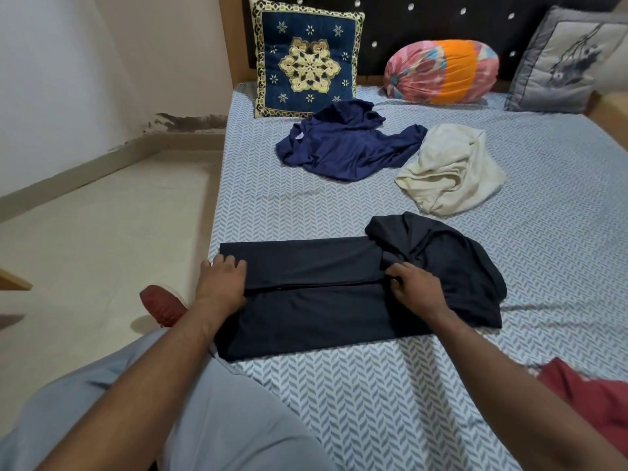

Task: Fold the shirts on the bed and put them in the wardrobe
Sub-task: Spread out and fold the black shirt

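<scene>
Black shirt [312,294] lies partly folded at the near edge of the bed [373,402]. The left hand [222,280], grip spread, presses its left end, and the right hand [413,288] pinches its fold. Navy shirt [343,144] and cream shirt [448,171] lie crumpled beyond.

Black shirt [316,300]: right portion bunched, sleeves indistinguishable. Right hand [416,290]: fingertips buried in that bunched fabric. Right of the shirt, a red garment [591,399] is cut off by the frame edge. Left of it, a red shoe [161,305] is partly hidden behind an arm.

Home bedroom: bed [373,402] w/ sheet, cushions [306,62], padded headboard [441,25].
</scene>
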